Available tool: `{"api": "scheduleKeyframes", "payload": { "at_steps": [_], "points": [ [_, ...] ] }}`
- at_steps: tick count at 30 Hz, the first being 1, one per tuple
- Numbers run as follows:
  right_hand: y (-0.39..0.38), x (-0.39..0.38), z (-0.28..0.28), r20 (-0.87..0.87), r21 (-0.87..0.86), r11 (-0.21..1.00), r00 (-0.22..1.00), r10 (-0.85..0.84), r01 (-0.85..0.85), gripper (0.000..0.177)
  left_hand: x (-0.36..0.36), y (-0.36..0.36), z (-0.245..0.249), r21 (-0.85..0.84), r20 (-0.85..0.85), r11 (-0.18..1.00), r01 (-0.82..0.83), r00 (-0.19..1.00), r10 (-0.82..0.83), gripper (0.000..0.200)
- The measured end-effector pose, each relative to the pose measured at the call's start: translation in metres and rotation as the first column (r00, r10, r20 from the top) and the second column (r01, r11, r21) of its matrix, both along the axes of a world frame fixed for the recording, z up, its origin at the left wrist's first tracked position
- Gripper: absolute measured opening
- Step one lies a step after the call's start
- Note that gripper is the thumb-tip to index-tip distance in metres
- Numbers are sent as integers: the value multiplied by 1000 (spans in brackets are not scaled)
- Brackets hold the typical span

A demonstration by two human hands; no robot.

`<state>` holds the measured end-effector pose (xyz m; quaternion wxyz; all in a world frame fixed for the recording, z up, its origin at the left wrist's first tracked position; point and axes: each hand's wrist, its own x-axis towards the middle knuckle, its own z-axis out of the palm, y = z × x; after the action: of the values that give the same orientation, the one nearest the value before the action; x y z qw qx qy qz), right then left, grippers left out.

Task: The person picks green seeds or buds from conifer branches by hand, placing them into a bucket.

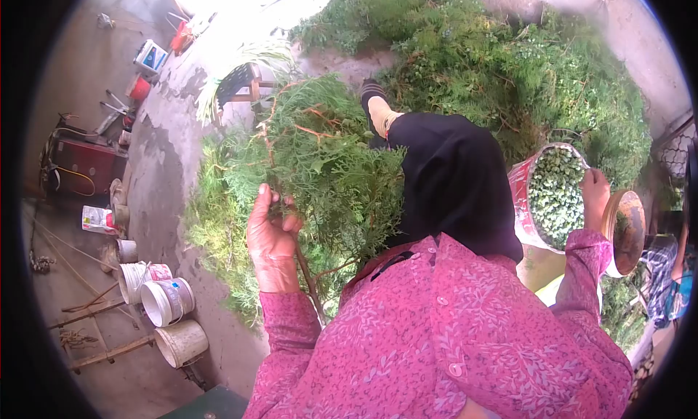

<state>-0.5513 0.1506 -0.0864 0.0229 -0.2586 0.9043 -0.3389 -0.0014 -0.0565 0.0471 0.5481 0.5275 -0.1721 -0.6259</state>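
Note:
My left hand [274, 233] is closed on a leafy green conifer branch [331, 153], its fingers curled and partly hidden by the foliage. The branch's brown stem runs down past my wrist. On the other side, my right hand [596, 193] is closed at the edge of a red and white bucket [520, 201]. Small green cones [556, 193] fill that bucket close to its rim. What the right fingers hold, if anything, is hidden.
More cut conifer branches [502, 70] are heaped ahead and to the right. A round rusty container [627, 233] stands beside my right wrist. Several white buckets [167, 301] line the left side, near a dark red box [87, 168]. My foot [378, 113] is stretched forward.

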Motion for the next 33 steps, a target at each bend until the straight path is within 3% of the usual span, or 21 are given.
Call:
{"api": "scheduleKeyframes", "payload": {
  "at_steps": [1, 3, 5, 7, 9, 10, 11, 12, 13, 16, 18, 19, 21, 26, 32, 33],
  "points": [
    [-11, 2, 5, 0, -4, 1000, 1000, 1, -1, 26, -1, 1, 0, -4, 0, 1000, -1, 1000, 1, 24],
    [-34, 11, 26, 306, -335, 940, 951, 44, 64, 20, -3, 2, 0, -7, -3, 1000, 25, 1000, -25, 24],
    [-61, 58, 77, 521, -586, 802, 811, 266, 114, 18, -2, 3, -3, -4, -24, 998, 55, 998, -55, 25],
    [-83, 108, 121, 573, -748, 661, 559, 599, 59, 19, -4, 5, -4, 6, -42, 996, 86, 995, -86, 25],
    [-112, 179, 161, 580, -651, 727, 474, 663, -220, 20, -12, 5, -4, 14, -28, 998, 55, 998, -55, 25],
    [-125, 206, 155, 597, -604, 695, 357, 718, -390, 23, -15, 5, -5, 22, -22, 997, 70, 997, -69, 26],
    [-136, 232, 152, 688, -722, 643, -174, 704, -255, 23, -22, 7, -4, 19, -23, 997, 70, 997, -69, 26],
    [-147, 260, 135, 620, -784, 548, -389, 681, -291, 27, -29, 9, -2, 2, 16, 998, 59, 998, -59, 30],
    [-155, 290, 133, 758, -652, 643, -322, 567, -402, 30, -33, 10, -2, -13, 55, 999, 46, 997, -46, 35],
    [-180, 336, 97, 782, -616, 685, -410, 470, -390, 31, -33, 15, 1, -24, 52, 997, 77, 996, -75, 37],
    [-196, 350, 88, 803, -575, 782, -348, 483, -240, 28, -28, 17, -2, -32, 63, 995, 92, 994, -90, 40],
    [-200, 353, 85, 804, -573, 780, -358, 475, -251, 28, -27, 17, -2, -28, 66, 997, 76, 995, -74, 40],
    [-205, 356, 81, 816, -578, 760, -175, 552, -297, 27, -27, 17, 0, -79, 21, 989, 121, 993, -120, 44],
    [-204, 357, 83, 775, -629, 732, -143, 615, -261, 24, -26, 13, -3, -92, 14, 985, 145, 989, -144, 49],
    [-211, 352, 74, 748, -655, 748, -235, 621, -109, 20, -28, 9, -7, -103, 25, 989, 101, 995, -99, 47],
    [-208, 348, 77, 750, -639, 751, -346, 563, -164, 18, -25, 6, -12, -83, 9, 991, 102, 995, -102, 48]
  ]
}}
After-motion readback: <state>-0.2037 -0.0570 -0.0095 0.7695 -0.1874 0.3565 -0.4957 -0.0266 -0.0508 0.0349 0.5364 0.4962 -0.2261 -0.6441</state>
